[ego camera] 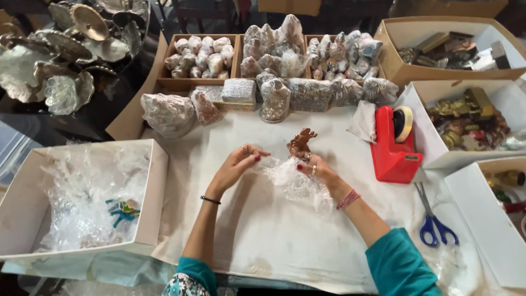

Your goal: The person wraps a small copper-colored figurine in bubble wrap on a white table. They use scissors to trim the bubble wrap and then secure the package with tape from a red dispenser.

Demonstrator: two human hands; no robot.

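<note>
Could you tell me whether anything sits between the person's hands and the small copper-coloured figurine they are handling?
Nothing visible does. The right hand already holds the figurine upright, with the bubble wrap draped beneath it. The left hand pinches the wrap's edge just beside it.

White-covered table (263, 235) before dark chairs (203, 13).

Both hands meet at centre, left hand (236, 162) pinching, right hand (313, 168) curled closed, forearms angled inward.
</note>
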